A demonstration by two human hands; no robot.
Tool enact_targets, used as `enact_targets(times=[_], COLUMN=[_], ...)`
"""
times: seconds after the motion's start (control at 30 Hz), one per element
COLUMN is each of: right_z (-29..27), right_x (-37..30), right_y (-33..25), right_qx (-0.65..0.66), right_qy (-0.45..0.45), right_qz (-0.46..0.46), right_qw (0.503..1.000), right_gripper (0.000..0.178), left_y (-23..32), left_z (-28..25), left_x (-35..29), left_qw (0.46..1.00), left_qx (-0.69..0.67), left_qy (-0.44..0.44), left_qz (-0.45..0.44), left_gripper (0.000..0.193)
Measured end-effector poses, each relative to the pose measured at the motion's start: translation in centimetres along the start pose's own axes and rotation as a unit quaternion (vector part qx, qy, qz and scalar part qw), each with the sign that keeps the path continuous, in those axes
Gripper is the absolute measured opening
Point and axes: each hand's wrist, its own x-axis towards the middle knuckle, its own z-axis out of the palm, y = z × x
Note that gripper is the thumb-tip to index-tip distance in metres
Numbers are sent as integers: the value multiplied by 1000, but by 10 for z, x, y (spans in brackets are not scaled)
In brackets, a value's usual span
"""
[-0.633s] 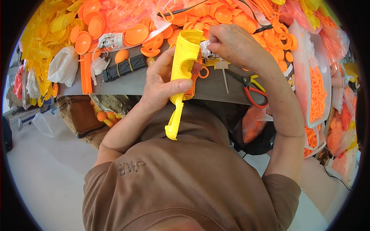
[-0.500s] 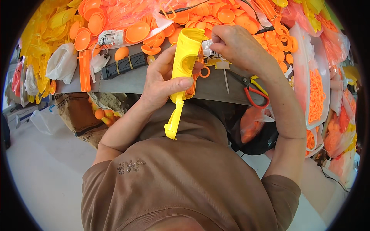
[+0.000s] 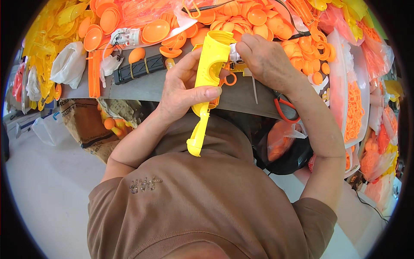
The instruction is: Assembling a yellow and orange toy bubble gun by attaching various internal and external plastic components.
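Observation:
My left hand (image 3: 182,88) grips a yellow plastic toy housing (image 3: 208,71), with the thumb across its front. The housing is a long half-round shell with a round cutout, and a narrow yellow strip (image 3: 197,136) hangs from its lower end. My right hand (image 3: 268,62) is closed, fingertips on a small white mechanism (image 3: 235,55) with thin wires, beside the housing's right edge. Exactly how the fingertips hold it is partly hidden. An orange ring-shaped part (image 3: 230,79) shows just below, next to the housing.
Orange half-round shells (image 3: 224,19) heap along the table's back. Red-handled cutters (image 3: 284,111) lie under my right forearm. To the left are a black ridged block (image 3: 142,70), another white mechanism (image 3: 126,37) and yellow parts (image 3: 47,52). A bin of orange rings (image 3: 354,110) stands right.
My right hand has come down a little, its fingertips now at the white mechanism. The yellow housing has turned slightly in my left hand, and my right forearm covers more of the cutters.

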Motion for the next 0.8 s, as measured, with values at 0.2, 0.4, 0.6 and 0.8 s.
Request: enact_targets(times=[0.2, 0.4, 0.6, 0.8], right_z=[-8, -21, -19, -27], right_x=[-2, 3, 6, 19], right_y=[7, 17, 22, 10], right_qx=[101, 354, 385, 261], right_qy=[-7, -103, -151, -173], right_qz=[75, 229, 273, 276], right_qw=[992, 901, 869, 909], right_gripper=[13, 10, 13, 14], left_y=[-1, -2, -3, 0], left_z=[1, 0, 1, -1], left_x=[1, 1, 1, 1], left_qw=[1000, 1000, 1000, 1000], left_qx=[3, 2, -13, 5], left_qy=[6, 13, 14, 12], left_qz=[8, 2, 7, -10], left_gripper=[72, 71, 70, 70])
